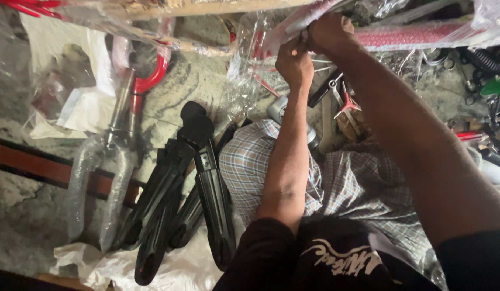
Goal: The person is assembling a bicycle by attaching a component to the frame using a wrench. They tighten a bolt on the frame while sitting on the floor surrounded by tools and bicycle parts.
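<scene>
both hands, left hand and right hand, pinch thin crinkly clear plastic wrap on the red tube, fingers closed; looks slippery, flimsy, best gripped at its loose edge.

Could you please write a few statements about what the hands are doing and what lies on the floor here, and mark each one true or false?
1. Both hands, the left hand and the right hand, are raised to a red frame tube wrapped in clear plastic. True.
2. The black mudguards are held in the left hand. False: they lie on the floor, untouched.
3. The fork beside the mudguards has plastic-wrapped legs. True.
4. The person's lap is covered in plain white cloth. False: it is checked cloth.
</scene>
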